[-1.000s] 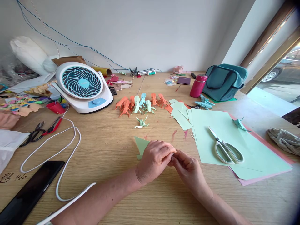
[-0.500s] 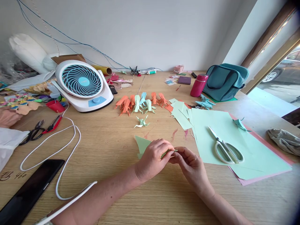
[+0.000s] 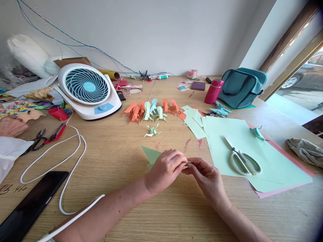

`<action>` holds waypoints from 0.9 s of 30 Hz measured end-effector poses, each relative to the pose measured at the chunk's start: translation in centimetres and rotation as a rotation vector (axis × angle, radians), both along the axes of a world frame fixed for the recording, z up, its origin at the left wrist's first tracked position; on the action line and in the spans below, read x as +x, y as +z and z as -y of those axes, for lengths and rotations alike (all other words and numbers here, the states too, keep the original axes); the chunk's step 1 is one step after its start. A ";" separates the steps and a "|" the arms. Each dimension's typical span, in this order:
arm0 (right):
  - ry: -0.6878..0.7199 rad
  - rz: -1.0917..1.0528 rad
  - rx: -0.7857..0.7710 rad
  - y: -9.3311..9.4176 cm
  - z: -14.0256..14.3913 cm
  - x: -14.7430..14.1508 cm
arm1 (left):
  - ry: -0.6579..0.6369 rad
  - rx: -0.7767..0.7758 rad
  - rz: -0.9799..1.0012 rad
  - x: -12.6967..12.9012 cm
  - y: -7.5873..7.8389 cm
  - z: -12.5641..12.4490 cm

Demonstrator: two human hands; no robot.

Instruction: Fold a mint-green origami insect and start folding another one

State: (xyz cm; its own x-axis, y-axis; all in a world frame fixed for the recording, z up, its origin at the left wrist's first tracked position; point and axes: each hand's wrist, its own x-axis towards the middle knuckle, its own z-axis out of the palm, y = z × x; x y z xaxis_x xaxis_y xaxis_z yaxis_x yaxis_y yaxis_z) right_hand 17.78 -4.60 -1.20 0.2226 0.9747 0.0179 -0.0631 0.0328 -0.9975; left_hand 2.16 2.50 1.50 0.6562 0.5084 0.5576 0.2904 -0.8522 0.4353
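My left hand and my right hand meet fingertip to fingertip over the wooden table, both pinching one folded piece of light green paper. A pointed flap of it sticks out to the left of my left hand; the rest is hidden under my fingers. Behind it lies a small green folded figure. Farther back stands a row of orange, green and blue folded paper figures.
Green sheets with white scissors lie at the right on pink paper. A white desk fan, its white cable, a black phone, a red flask and a teal bag stand around. Another person's hand rests at the far left.
My hands have shifted slightly on the green paper, and its pointed flap shows a little further left. The other person's hand at the left edge moved a little.
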 end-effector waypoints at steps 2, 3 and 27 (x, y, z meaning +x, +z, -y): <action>0.002 -0.043 0.012 0.1 -0.1 -0.1 | 0.001 0.015 -0.010 0.0 -0.1 0.0; 0.004 -0.059 0.014 0.2 -0.1 -0.1 | 0.001 0.021 -0.011 0.0 -0.2 0.0; 0.025 -0.013 0.026 -0.3 -0.1 -0.4 | 0.112 0.150 -0.106 0.5 -0.4 0.1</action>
